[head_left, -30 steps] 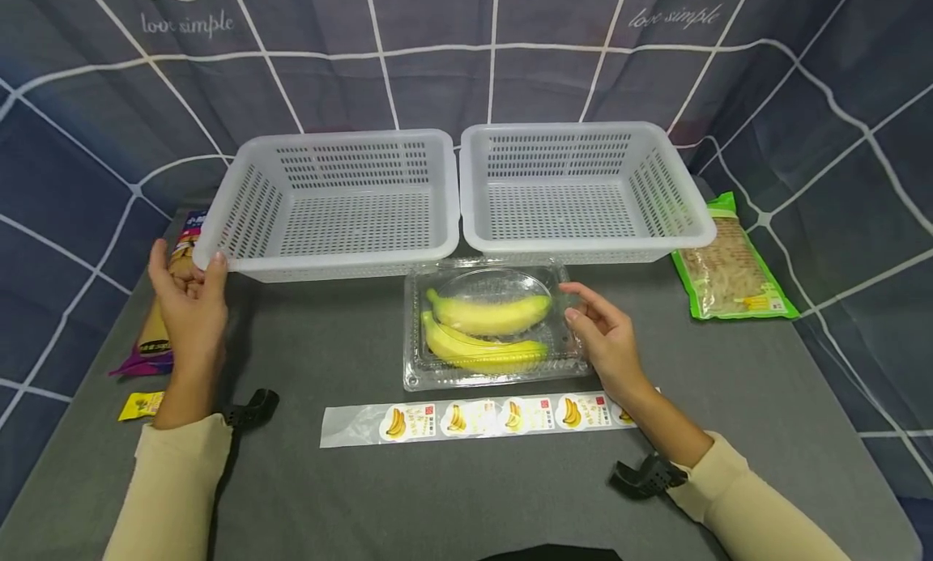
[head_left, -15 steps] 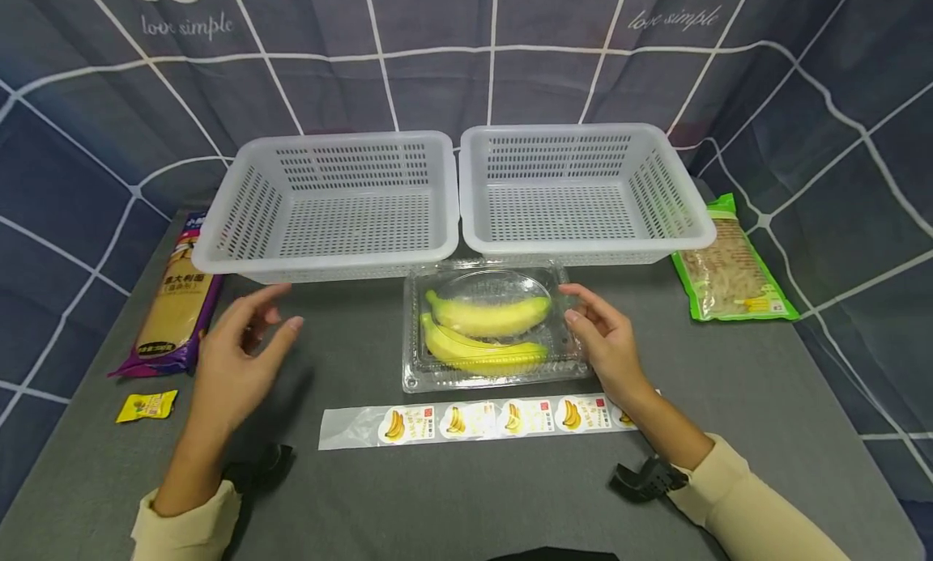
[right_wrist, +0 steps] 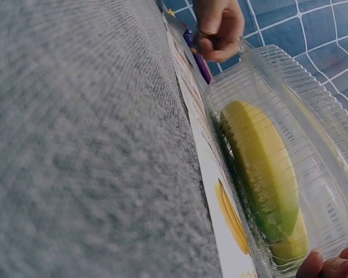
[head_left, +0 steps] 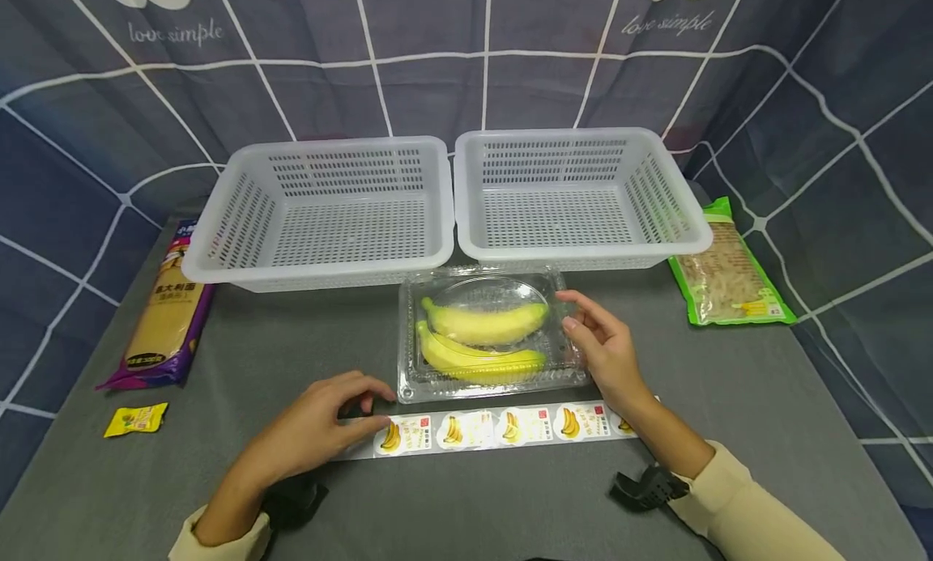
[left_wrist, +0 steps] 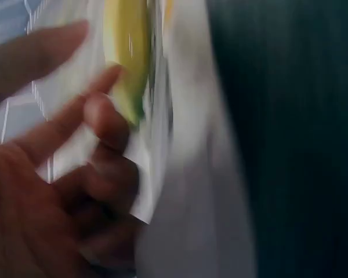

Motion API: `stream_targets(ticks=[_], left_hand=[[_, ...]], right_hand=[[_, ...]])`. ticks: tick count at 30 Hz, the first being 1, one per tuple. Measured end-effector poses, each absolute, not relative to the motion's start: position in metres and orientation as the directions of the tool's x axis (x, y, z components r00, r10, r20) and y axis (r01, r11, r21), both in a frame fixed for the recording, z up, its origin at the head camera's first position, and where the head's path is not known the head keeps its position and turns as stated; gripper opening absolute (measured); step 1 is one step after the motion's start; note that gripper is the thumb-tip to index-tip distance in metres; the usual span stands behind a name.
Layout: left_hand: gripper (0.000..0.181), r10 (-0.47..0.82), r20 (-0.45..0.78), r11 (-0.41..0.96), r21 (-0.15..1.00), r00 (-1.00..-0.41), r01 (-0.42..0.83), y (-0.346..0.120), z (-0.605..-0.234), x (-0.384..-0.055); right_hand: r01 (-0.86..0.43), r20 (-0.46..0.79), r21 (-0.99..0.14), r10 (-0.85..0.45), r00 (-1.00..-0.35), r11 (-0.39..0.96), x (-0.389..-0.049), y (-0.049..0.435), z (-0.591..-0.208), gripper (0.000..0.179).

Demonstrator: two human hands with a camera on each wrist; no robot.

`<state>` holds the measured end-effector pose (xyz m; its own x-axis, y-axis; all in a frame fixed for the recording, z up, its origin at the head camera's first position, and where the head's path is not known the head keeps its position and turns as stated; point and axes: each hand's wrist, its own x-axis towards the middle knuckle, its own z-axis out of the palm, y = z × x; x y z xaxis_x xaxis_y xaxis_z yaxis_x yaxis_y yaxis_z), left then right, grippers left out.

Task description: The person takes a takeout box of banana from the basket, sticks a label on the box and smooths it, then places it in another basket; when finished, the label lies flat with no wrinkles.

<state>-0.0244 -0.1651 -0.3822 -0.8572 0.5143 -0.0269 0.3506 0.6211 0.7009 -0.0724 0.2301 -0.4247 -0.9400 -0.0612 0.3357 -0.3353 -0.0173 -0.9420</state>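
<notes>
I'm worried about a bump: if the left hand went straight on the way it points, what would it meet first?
Probably the near-left corner of the clear container. Depth is unclear, though, so the left hand might pass above it.

A small curtained-off corner set up as a packing place, though whether in a home or a shop cannot be told. A dark checked curtain (head_left: 539, 91) printed "love simple" spans the top and both sides of the frame, around a grey desk (head_left: 466, 508). Two white baskets (head_left: 328, 278) stand at upper middle; below them lie a clear box (head_left: 496, 389) of bananas (head_left: 484, 325) and a banana sticker strip (head_left: 525, 426), with a pasta packet (head_left: 164, 326) at left and a green-edged packet (head_left: 732, 274) at right
</notes>
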Motion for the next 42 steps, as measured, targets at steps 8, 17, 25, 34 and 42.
stream_targets(ticks=[8,17,25,34,42], left_hand=[[0.026,0.528,-0.132,0.667,0.675,-0.839,0.314,-0.149,-0.386,-0.015],[0.025,0.527,-0.108,0.67,0.663,-0.843,0.334,-0.149,-0.39,-0.016],[0.025,0.543,-0.081,0.642,0.681,-0.836,0.352,-0.15,-0.392,-0.016],[0.025,0.561,-0.047,0.59,0.723,-0.827,0.359,-0.151,-0.395,-0.017],[0.014,0.576,-0.061,0.514,0.803,-0.815,0.303,-0.154,-0.395,-0.02]], right_hand=[[-0.342,0.342,-0.94,-0.066,-0.937,-0.015,-0.072,0.23,-0.425,0.035],[-0.329,0.328,-0.944,-0.084,-0.941,-0.005,-0.073,0.231,-0.425,0.037],[-0.32,0.318,-0.947,-0.093,-0.944,0.009,-0.073,0.232,-0.425,0.037],[-0.327,0.324,-0.945,-0.086,-0.942,0.015,-0.074,0.232,-0.426,0.037],[-0.332,0.33,-0.943,-0.088,-0.94,0.01,-0.074,0.233,-0.428,0.037]])
